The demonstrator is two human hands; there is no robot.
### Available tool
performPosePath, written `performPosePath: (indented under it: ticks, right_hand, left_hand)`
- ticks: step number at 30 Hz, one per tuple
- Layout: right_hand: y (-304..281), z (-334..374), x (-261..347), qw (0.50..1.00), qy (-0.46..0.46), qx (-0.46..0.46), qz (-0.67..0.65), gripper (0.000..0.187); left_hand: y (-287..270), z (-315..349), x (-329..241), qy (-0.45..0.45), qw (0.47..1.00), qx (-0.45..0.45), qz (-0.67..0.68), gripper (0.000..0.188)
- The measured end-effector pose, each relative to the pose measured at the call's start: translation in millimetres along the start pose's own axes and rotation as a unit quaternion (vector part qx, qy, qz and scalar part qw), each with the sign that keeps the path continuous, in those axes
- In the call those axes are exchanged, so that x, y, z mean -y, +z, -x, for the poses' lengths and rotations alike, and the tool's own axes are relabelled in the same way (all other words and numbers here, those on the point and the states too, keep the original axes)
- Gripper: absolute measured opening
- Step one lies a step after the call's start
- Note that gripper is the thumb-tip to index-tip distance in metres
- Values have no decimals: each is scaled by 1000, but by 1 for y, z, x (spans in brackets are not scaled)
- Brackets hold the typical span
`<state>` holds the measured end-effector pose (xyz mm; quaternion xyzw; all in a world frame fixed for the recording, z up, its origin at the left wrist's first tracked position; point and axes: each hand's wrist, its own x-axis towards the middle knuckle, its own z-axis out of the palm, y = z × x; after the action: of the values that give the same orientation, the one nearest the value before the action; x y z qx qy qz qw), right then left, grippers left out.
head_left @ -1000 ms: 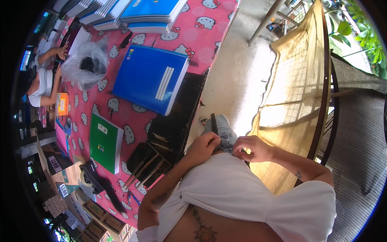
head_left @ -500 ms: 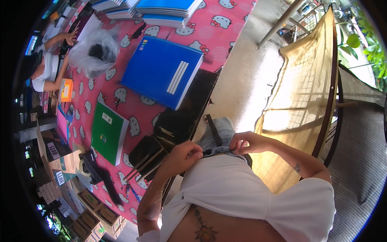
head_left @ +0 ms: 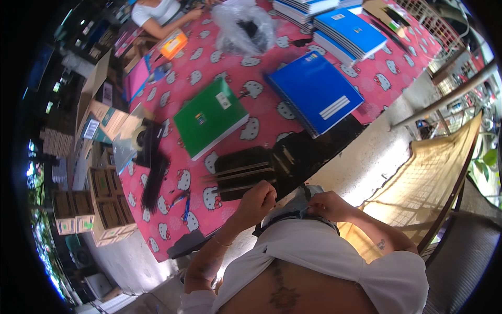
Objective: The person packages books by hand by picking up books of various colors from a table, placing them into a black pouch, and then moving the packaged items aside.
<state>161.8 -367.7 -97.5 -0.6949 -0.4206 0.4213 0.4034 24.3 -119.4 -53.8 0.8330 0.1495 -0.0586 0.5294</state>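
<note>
Denim waistband [head_left: 293, 204] pinched between left hand [head_left: 257, 198], right hand [head_left: 327, 205].

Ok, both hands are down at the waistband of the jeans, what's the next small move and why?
Probably finish fastening the waistband: the left hand and right hand both pinch the denim there, clear of the pink table, so neither is free for anything else.
</note>
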Motion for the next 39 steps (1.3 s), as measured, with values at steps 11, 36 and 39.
performPosePath:
  ticks: [11, 36, 39]
  right_hand:
    - [53, -27, 54, 971, 106, 209, 38, 19]
    - [36, -189, 116, 939, -236, -57, 245, 54]
    - [-9, -232, 58, 990, -68, -105, -63, 60]
  left_hand:
    - [-146, 119, 151, 5, 866, -495, -75, 20]
    - [-164, -72, 176, 164, 898, -309, -265, 28]
    - [-172, -75, 143, 142, 918, -301, -214, 23]
